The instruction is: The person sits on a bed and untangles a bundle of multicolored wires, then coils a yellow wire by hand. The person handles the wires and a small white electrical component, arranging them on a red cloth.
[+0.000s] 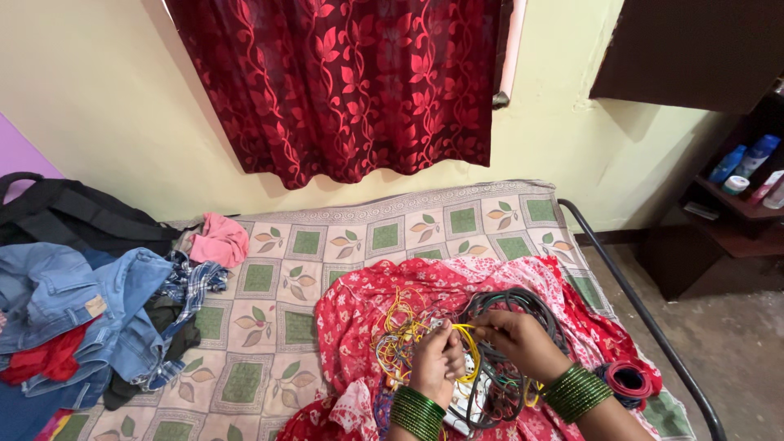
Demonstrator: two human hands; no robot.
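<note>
My left hand [437, 362] and my right hand [516, 341] meet over a tangle of wires on a red patterned cloth [359, 318]. Both pinch the same thin yellow wire [466, 330] between fingertips. More yellow wire [396, 331] loops to the left, and a coil of grey cable [523, 300] lies behind my right hand. Green bangles [576, 390] cover both wrists. A white object under the wires is mostly hidden.
The bed [286, 286] carries a green-and-cream patterned sheet. A pile of jeans and clothes [82, 318] and a black bag [65, 214] sit at left, a pink cloth [219, 239] nearby. A red tape roll [627, 380] lies at right. A dark shelf with bottles [739, 175] stands right.
</note>
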